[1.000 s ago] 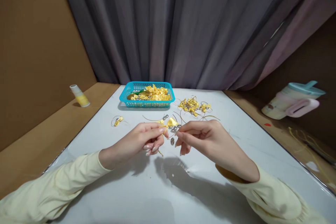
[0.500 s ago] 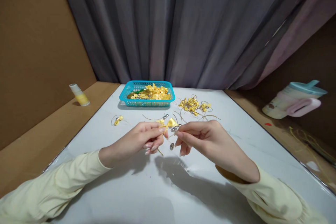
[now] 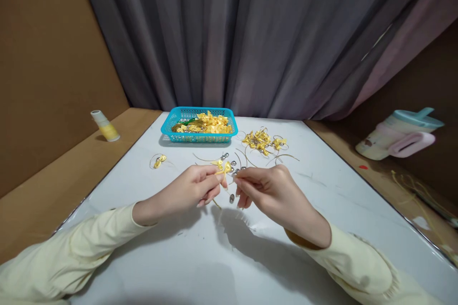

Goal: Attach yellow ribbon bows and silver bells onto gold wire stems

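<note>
Between thumb and fingers, my left hand pinches a yellow ribbon bow above the table's middle. My right hand is closed in a pinch just to its right, at a thin cord or wire that is hard to make out. A small silver bell or bead hangs below, between the two hands. Behind the fingers lie more silver beads and another bit of yellow ribbon, partly hidden. The exact tips of my right fingers and what they grip are too small to tell.
A blue basket of yellow bows stands at the back. Right of it lies a pile of bows on wire loops. One finished-looking bow lies left. A yellow-white tube and a lidded cup stand at the sides.
My right hand has shifted slightly left, closer to my left hand. The bow has turned and dropped a little in my left fingers. The whole view has shifted slightly.
</note>
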Tool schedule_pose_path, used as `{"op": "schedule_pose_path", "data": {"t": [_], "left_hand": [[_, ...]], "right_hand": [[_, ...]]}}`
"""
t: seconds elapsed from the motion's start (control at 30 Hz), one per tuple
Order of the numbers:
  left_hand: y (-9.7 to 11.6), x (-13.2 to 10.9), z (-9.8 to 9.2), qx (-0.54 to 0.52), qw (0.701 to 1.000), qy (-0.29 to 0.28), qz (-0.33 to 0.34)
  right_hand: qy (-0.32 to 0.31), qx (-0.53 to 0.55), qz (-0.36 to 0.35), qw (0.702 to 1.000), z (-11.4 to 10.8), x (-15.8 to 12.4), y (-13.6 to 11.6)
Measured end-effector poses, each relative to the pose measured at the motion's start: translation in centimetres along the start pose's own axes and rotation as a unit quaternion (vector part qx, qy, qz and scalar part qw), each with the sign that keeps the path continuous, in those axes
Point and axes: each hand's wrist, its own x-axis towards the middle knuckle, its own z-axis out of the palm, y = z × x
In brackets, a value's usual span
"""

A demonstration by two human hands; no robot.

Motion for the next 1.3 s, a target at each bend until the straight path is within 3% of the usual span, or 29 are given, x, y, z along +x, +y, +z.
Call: {"op": "schedule_pose_path", "data": {"t": [0.13, 0.4, 0.73, 0.93, 1.13, 1.3], "left_hand": [[-0.4, -0.1, 0.1, 0.048, 0.999, 0.015, -0.004], [-0.9, -0.6, 0.7, 0.218, 0.972, 0.063, 0.066], [-1.0, -1.1, 1.3, 0.240, 0.965, 0.057, 0.092], [-1.7, -1.8, 1.3, 0.279, 0.951, 0.062, 0.113], [-2.4, -1.7, 1.1, 0.290, 0.944, 0.082, 0.134], [-2.0, -1.4, 1.2, 0.310, 0.937, 0.080, 0.138]], "right_hand": [[0.006, -0.014, -0.014, 1.000, 0.5, 0.1, 0.2], [0.024, -0.072, -0.049, 0.996, 1.1, 0.0, 0.2], [0.042, -0.099, -0.087, 0.990, 1.7, -0.3, 0.5], [0.057, -0.060, -0.111, 0.990, 1.7, 0.0, 0.6], [-0.010, -0.001, -0.085, 0.996, 0.5, 0.0, 0.6], [-0.016, 0.065, -0.072, 0.995, 0.9, 0.0, 1.3]]}}
